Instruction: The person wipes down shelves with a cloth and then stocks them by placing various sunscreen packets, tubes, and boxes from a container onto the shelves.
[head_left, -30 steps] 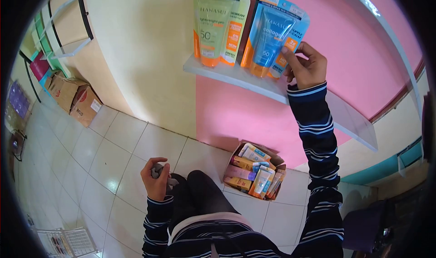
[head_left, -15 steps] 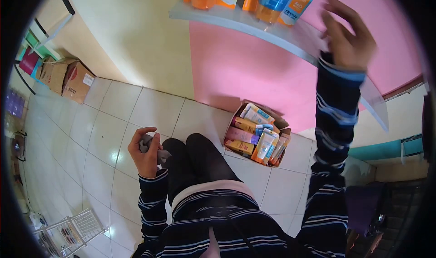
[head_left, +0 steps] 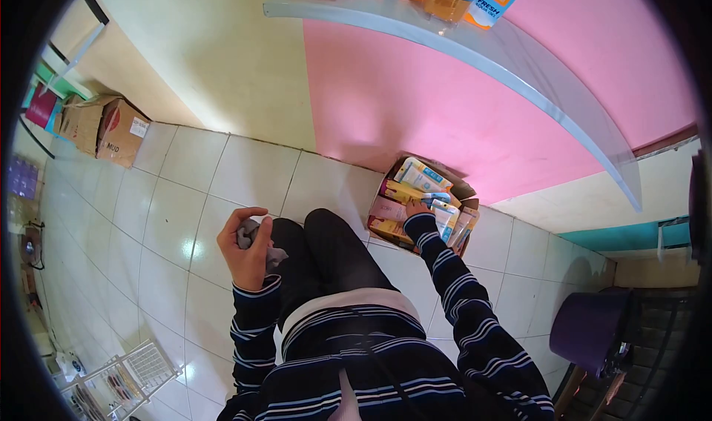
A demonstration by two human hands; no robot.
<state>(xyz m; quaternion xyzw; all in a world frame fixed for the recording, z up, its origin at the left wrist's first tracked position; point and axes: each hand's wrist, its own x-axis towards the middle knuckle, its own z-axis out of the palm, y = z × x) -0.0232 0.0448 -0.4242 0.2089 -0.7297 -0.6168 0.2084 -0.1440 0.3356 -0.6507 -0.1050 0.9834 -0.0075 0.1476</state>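
Observation:
My left hand [head_left: 247,252], fingers curled, holds a crumpled grey cloth [head_left: 249,233] beside my left knee. My right hand [head_left: 417,208] reaches down into an open cardboard box [head_left: 381,236] on the floor. It touches the packed products near a yellow and light-blue tube [head_left: 426,196]; its fingertips are partly hidden among them, so I cannot see whether it grips anything. Around it lie a white sunscreen tube [head_left: 445,217], a pink carton [head_left: 388,209] and a white and orange pack [head_left: 417,174].
Above, a curved grey shelf [head_left: 475,54] on the pink wall carries orange and blue sunscreen packs [head_left: 493,2]. A cardboard carton [head_left: 119,133] stands by the wall at left. At lower right is a purple bin [head_left: 589,332]; at lower left, a white wire rack [head_left: 122,380].
My right hand has come down from beside the shelf into the box on the floor. My left hand keeps the cloth, almost unmoved. The view has tilted slightly downward.

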